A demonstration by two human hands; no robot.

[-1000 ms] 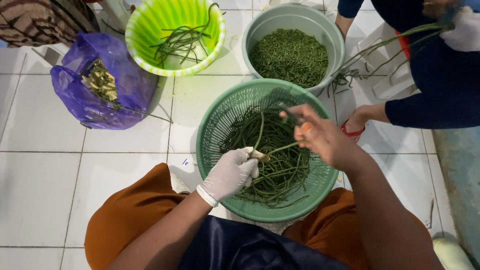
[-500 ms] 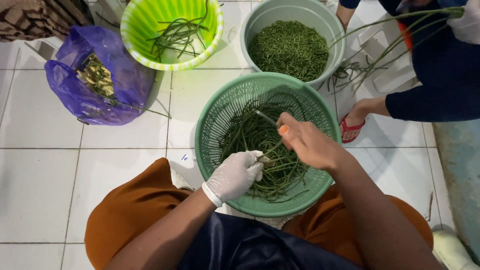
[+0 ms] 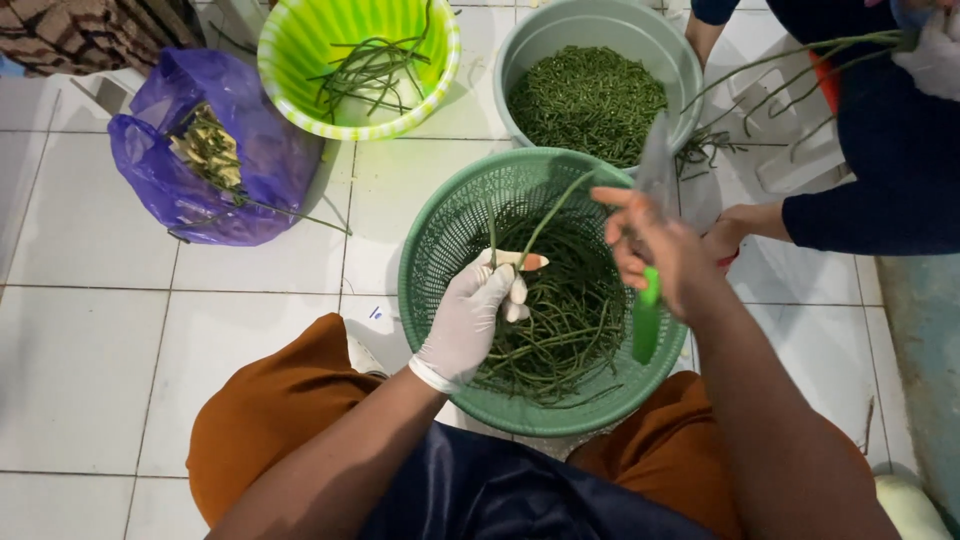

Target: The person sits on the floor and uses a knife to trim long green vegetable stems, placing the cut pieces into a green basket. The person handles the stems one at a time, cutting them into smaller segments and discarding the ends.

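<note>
A gloved left hand (image 3: 468, 322) is closed around a few long green bean stems (image 3: 540, 225), the fingers clamped on them low down so that the stems rise up and away from the hand toward the far rim of the basket. An orange-tipped finger or tool end pokes out just beyond the glove; which it is cannot be told. Across from it, the bare right hand (image 3: 660, 255) grips a green-handled knife (image 3: 648, 318), fingers wrapped shut on the handle, the handle pointing down toward the person and the blurred blade (image 3: 657, 170) standing up above the knuckles. Both hands hover over a teal mesh basket (image 3: 440, 235) that holds a tangle of long beans (image 3: 560, 330); the basket rests on the white tiled floor (image 3: 120, 350) between the person's knees, which are covered in rust-orange cloth (image 3: 270, 420). Beyond the right hand stands a grey-green tub (image 3: 600, 25) filled with chopped green pieces (image 3: 585, 100). Beyond and to the left of the gloved hand sits a bright green striped bowl (image 3: 300, 60) with a few loose stems (image 3: 375, 65), and farther left a purple plastic bag (image 3: 235, 165) of trimmings. To the right of the knife hand, another person in dark blue sleeves (image 3: 870, 205) holds a bunch of long stems (image 3: 800, 70).
</note>
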